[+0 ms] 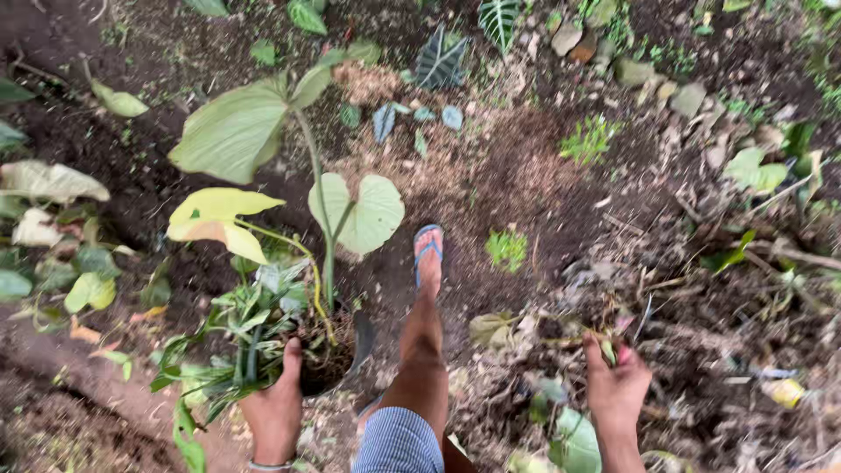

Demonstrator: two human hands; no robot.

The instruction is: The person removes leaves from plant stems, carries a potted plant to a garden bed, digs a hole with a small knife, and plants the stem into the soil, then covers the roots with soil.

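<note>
Fingers of our left hand (274,407) wrap the rim of a black pot (337,355) holding a large-leaved plant (263,184), close beside our knee. Our right hand (616,390), on the knee's other side, pinches a bit of leaf debris (607,349). Beyond the pot, our sandalled foot (427,254) stands on dark soil (517,166).

Two hands (273,407), one potted plant (326,355), one blue sandal (427,247), one bare leg (422,350)
</note>
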